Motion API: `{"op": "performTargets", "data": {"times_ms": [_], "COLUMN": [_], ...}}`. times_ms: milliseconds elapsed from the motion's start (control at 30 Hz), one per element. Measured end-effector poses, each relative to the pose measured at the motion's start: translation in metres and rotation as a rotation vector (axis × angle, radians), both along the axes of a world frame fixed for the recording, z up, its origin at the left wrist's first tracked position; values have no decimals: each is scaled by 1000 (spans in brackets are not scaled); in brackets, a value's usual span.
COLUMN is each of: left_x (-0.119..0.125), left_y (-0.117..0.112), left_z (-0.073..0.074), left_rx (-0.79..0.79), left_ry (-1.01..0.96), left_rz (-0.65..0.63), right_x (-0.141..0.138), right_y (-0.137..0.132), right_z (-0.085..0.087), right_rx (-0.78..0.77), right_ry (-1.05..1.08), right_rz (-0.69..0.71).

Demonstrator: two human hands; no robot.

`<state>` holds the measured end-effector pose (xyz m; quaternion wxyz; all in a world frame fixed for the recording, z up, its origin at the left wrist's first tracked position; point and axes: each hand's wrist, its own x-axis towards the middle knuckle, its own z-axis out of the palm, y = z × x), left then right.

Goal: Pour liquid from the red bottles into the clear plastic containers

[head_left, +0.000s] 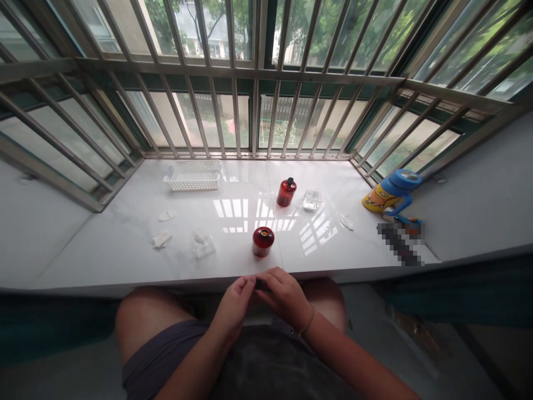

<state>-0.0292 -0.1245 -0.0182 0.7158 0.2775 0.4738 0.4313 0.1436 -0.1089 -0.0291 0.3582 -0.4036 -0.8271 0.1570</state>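
Note:
My left hand [235, 303] and my right hand [286, 293] meet just in front of the sill's edge, above my lap. Between their fingertips is a small black cap [259, 284], mostly covered by the fingers; both hands are closed on it. Right beyond them an amber-red bottle [262, 244] stands upright with its neck open. Farther back, slightly right, a second amber-red bottle [286, 194] stands with a black cap [290, 181] on its neck. A clear plastic item [312, 200] lies beside that bottle.
On the glossy white sill [125, 261] are a white perforated basket [194, 184], crumpled white scraps [162, 240], clear packaging [202, 244] and another scrap [346, 222]. A blue-and-yellow flask [389, 191] stands right, by a blurred-out object [400, 244]. Metal bars [254, 111] close off the window.

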Motion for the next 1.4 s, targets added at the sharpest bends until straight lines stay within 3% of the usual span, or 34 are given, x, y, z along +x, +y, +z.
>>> {"op": "performTargets", "data": {"times_ms": [133,233,367,533,667,800,933,1067,1233,1400], "left_x": [-4,-16,-51,-101,-126,-142,-146,-133,-105,-98], "left_y": [-1,4,18,39,61,91,124,145,140,123], "left_z": [-7,-13,-12,4,6,-2,-13,-25,-41,-51], "left_rx": [-5,37,211,328,471,446,331,472,651,821], "left_ry": [87,262,517,926,1162,1243,1151,1057,996,954], "left_rz": [-52,-38,165,437,558,493,337,212,99,50], "right_x": [9,29,80,151,176,168,149,138,122,81], "right_y": [0,8,43,99,112,91,57,33,23,16], "right_z": [-6,-12,-23,-37,-49,-63,-69,-61,-40,-16], "right_rx": [39,35,-3,-12,11,18,14,18,30,44], "right_ry": [-90,-142,-299,-344,-295,-232,-170,-119,-73,49], "right_rz": [28,-30,-247,-444,-623,-647,-583,-514,-429,-238]}}
